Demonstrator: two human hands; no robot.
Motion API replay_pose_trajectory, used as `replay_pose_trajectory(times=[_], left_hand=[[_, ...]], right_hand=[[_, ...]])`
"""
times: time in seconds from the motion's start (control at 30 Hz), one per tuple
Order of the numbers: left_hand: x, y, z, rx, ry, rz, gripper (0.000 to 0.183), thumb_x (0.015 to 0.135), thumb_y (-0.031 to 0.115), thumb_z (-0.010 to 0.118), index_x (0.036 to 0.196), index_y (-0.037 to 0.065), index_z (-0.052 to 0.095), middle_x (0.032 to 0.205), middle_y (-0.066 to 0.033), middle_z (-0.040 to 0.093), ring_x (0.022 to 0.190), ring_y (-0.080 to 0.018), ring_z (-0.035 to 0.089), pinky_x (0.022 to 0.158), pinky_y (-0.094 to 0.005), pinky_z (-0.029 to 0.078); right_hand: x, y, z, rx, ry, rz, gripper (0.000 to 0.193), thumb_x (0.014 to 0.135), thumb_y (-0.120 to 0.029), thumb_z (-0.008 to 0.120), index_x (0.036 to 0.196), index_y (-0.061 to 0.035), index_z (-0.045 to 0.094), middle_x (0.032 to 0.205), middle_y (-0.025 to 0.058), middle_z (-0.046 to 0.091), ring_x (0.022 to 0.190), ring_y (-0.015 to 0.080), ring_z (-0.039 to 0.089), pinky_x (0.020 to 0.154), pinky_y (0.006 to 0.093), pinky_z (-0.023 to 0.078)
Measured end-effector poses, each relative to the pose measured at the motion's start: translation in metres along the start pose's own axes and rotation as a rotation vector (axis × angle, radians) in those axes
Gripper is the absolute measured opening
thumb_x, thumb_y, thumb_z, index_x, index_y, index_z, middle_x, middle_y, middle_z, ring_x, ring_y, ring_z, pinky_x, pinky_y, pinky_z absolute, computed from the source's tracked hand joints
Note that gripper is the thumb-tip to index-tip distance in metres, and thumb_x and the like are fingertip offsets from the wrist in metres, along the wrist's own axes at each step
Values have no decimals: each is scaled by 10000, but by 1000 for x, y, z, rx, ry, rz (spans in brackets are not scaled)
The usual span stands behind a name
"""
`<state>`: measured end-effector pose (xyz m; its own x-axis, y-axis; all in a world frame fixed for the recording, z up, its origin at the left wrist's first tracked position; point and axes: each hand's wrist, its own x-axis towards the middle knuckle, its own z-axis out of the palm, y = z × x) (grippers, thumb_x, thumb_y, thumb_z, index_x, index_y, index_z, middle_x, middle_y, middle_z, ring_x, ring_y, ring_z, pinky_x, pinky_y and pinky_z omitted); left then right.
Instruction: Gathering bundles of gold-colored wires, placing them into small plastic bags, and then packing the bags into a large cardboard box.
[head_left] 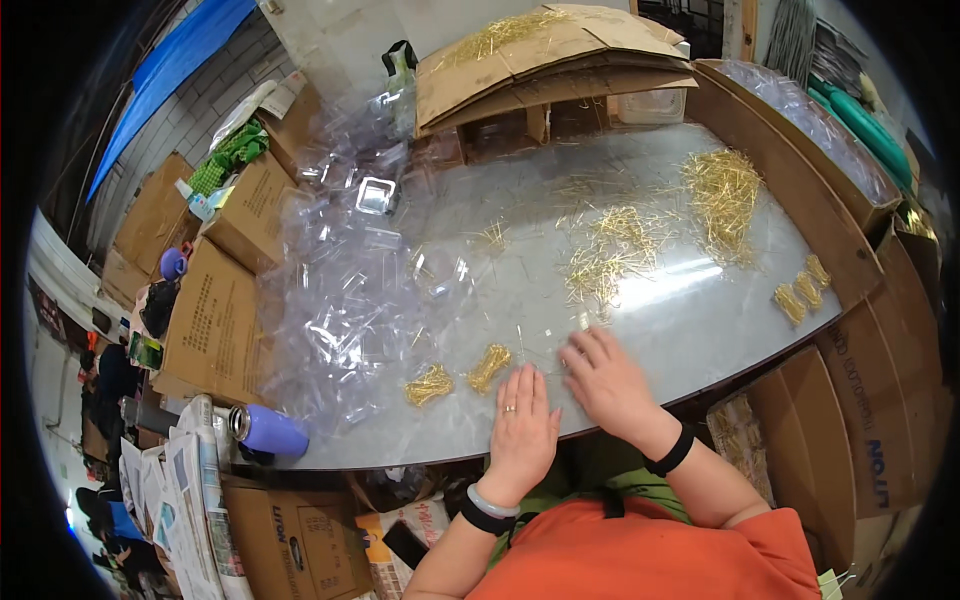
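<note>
Golden bundles, grey tabletop, purple bottle

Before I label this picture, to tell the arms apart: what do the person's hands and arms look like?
The left hand wears a gold-coloured ring, a pale wrist bangle and a black wrist band. The right hand has a black wristband, and the sleeve on that side is short and orange.

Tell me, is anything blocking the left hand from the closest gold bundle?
Nothing visible is. The closest gold bundle lies just left of the left hand on the gray table. The other gold bundle sits farther left, not between them.
</note>
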<state>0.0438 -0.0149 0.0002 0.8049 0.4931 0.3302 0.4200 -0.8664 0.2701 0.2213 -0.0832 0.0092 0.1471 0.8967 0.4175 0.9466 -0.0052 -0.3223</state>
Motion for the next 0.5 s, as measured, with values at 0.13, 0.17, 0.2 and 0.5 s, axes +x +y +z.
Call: replay_pose_trajectory(times=[0.13, 0.17, 0.2, 0.5], left_hand=[[-1, -1, 3, 34, -31, -5, 613, 975, 206, 608, 1449, -132, 416, 1532, -302, 401, 1448, -430, 365, 1215, -543, 276], [-2, 0, 2, 31, -38, -8, 614, 973, 207, 609, 1448, -133, 418, 1533, -304, 399, 1448, -430, 365, 1216, -542, 276], [-1, 0, 1, 28, -45, -10, 615, 972, 208, 610, 1447, -134, 420, 1534, -306, 397, 1448, -430, 365, 1216, -541, 275], [-2, -1, 0, -34, 10, 0, 581, 964, 140, 621, 1433, -141, 425, 1499, -327, 397, 1403, -470, 389, 1179, -552, 317]], right_hand=[[1, 2, 4, 50, 22, -56, 373, 923, -167, 646, 1261, -20, 587, 1333, 187, 559, 1315, 413, 485, 1123, 485, 412], [-2, -2, 4, 59, 7, -80, 363, 926, -151, 639, 1262, -25, 588, 1332, 187, 559, 1314, 412, 486, 1122, 483, 412], [-2, -3, 4, 68, -7, -104, 354, 929, -136, 633, 1263, -29, 588, 1331, 186, 559, 1313, 410, 488, 1122, 482, 412], [10, 23, -27, 309, -49, -28, 413, 874, -1, 561, 1285, -31, 600, 1317, 183, 591, 1217, 402, 557, 1048, 463, 466]])
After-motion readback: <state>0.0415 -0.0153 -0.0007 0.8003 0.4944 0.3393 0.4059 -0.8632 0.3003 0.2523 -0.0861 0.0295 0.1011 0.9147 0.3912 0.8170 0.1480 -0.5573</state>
